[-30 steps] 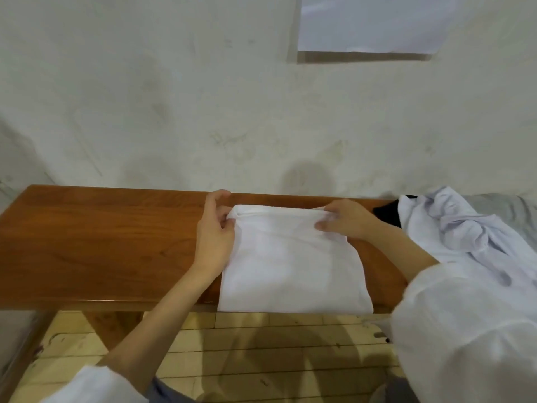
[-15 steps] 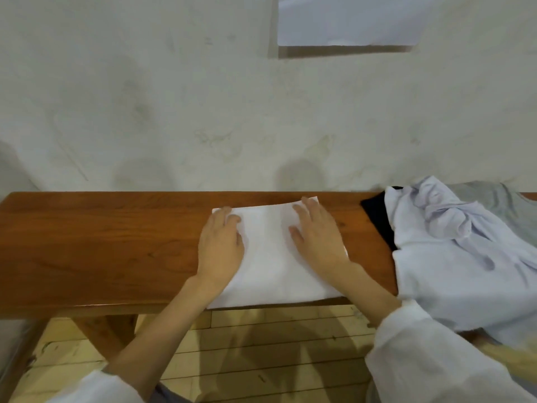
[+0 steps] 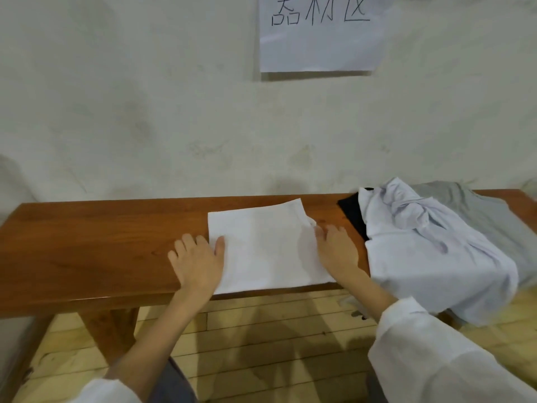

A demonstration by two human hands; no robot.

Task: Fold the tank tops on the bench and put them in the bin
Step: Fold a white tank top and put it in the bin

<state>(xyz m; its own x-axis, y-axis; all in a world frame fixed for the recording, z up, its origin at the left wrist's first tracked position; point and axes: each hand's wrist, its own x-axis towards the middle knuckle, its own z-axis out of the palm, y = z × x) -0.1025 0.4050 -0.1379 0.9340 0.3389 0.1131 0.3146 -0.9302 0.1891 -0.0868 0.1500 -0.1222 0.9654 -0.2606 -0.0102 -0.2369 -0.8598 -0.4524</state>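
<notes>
Head view showed left hand (image 3: pixel 197 261) and right hand (image 3: pixel 337 251), fingers straight, flanking the folded tank top (image 3: pixel 261 245); scooping beneath both edges evenly would probably preserve the fold.

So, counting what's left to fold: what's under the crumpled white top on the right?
A black garment shows at its left edge, a grey garment behind; anything else beneath is covered.

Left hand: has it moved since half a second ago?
Yes. The left hand slid left off the folded tank top onto the bench; only its thumb touches cloth.
</notes>
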